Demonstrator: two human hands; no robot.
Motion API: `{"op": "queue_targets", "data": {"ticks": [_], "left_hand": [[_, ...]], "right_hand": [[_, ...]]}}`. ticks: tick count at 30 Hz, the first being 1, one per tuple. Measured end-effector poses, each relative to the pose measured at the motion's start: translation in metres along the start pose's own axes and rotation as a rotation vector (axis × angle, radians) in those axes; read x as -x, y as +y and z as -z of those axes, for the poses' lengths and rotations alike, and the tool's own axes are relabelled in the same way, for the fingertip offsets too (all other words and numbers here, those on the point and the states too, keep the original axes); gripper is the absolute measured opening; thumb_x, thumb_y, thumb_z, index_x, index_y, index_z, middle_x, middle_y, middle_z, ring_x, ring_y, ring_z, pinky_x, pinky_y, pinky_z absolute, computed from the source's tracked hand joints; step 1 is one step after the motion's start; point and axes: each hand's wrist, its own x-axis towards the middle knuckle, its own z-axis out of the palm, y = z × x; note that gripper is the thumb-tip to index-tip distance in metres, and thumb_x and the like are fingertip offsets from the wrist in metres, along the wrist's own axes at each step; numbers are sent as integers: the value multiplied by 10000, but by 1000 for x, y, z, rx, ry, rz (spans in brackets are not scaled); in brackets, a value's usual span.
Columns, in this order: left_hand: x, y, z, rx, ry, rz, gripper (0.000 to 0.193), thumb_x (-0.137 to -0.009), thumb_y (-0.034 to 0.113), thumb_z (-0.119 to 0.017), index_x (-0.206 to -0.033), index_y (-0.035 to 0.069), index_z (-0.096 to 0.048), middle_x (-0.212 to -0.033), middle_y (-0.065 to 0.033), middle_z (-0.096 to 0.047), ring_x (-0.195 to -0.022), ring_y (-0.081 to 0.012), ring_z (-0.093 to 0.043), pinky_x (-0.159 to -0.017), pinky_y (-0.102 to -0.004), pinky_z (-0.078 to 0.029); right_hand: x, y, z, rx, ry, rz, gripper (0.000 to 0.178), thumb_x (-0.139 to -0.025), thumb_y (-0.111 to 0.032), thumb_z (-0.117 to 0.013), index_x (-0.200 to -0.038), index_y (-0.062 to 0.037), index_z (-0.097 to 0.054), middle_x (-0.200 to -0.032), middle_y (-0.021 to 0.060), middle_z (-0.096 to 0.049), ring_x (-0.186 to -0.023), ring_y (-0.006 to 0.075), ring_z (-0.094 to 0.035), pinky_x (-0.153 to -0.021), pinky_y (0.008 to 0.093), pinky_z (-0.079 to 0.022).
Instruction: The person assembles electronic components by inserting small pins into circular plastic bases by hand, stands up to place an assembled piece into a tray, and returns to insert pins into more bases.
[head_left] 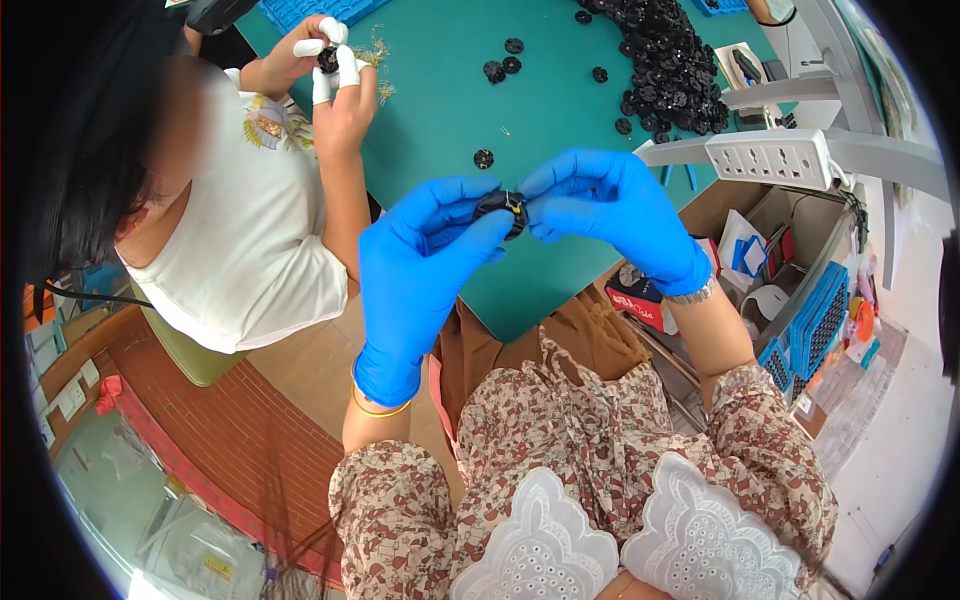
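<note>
Both of my hands wear blue gloves and are raised over the near part of the green table. Between its thumb and fingers, my left hand [425, 240] grips a small round black plastic part [513, 212]. A thin metal bit and a yellowish spot show on that part's upper face. My right hand [600, 205] is closed in a pinch at the part's right edge; what its fingertips hold, if anything, is too small to make out. Just beyond my hands, a similar black disc [484, 159] lies on the table.
A large heap of black round parts [675, 70] covers the far right of the green table [430, 120]. Several loose discs lie left of it. On the left a co-worker's hands [340, 90], with white finger covers, hold a black part beside thin wires [376, 52]. A white power strip [768, 160] hangs at right.
</note>
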Motion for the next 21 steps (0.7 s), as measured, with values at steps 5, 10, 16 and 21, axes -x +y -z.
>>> {"op": "queue_targets", "data": {"ticks": [5, 10, 16, 21], "left_hand": [[0, 0, -2, 46, 42, 26, 273, -814, -2, -591, -1084, -37, -574, -962, -124, -634, -844, -149, -625, -715, -239, -539], [5, -1, -5, 99, 44, -5, 320, -832, 0, -570, -1151, -16, -549, -985, -120, -630, -829, -126, -617, -729, -222, -524], [7, 0, -4, 19, 40, -24, 324, -834, 11, -578, -1157, 4, -556, -993, -104, -634, -809, -98, -612, -722, -205, -500], [5, -1, -6, 37, 38, -35, 325, -833, 19, -585, -1157, 6, -556, -989, -100, -635, -827, -106, -611, -726, -208, -502]], "right_hand": [[0, 6, -2, 28, 50, 17, 267, -811, -124, -645, -1032, 16, -590, -896, 77, -639, -772, 116, -615, -723, 237, -505], [-2, 10, 0, -50, 88, -39, 259, -814, -125, -642, -1022, 19, -592, -882, 79, -640, -759, 111, -609, -717, 233, -503], [-2, 11, 0, -29, 87, -23, 249, -825, -128, -629, -1020, 22, -590, -873, 81, -641, -761, 112, -609, -719, 235, -503], [-3, 10, 0, -72, 75, -16, 248, -835, -125, -613, -1030, 25, -586, -877, 87, -640, -766, 112, -609, -724, 239, -503]]}}
